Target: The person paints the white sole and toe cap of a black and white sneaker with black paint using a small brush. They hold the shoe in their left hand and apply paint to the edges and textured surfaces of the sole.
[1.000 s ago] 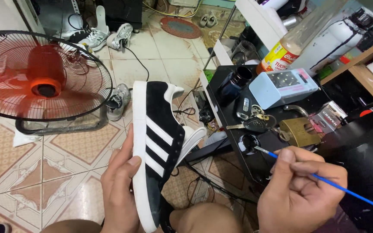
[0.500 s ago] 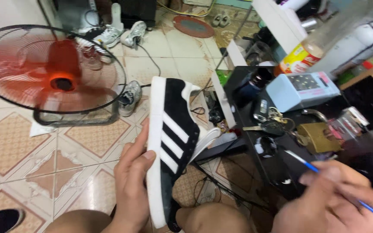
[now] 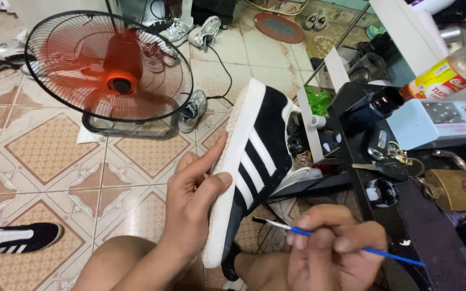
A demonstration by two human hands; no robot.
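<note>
My left hand (image 3: 195, 207) grips a black suede sneaker (image 3: 257, 161) with three white stripes by its white sole, holding it tilted with the toe pointing away from me. My right hand (image 3: 333, 253) pinches a thin blue-handled paintbrush (image 3: 330, 238), its dark tip close to the sneaker's heel side but apart from it. A small black pot (image 3: 382, 192) sits on the dark table just right of the brush.
A running red floor fan (image 3: 109, 70) stands on the tiled floor at left. A matching black sneaker (image 3: 14, 238) lies at lower left. The dark table (image 3: 432, 231) holds keys, a brass padlock (image 3: 451, 189), a light blue box (image 3: 430, 123) and a bottle.
The view has swung left. My right hand brought the brush in from the right toward the sneaker. My left hand keeps its hold on the shoe.
</note>
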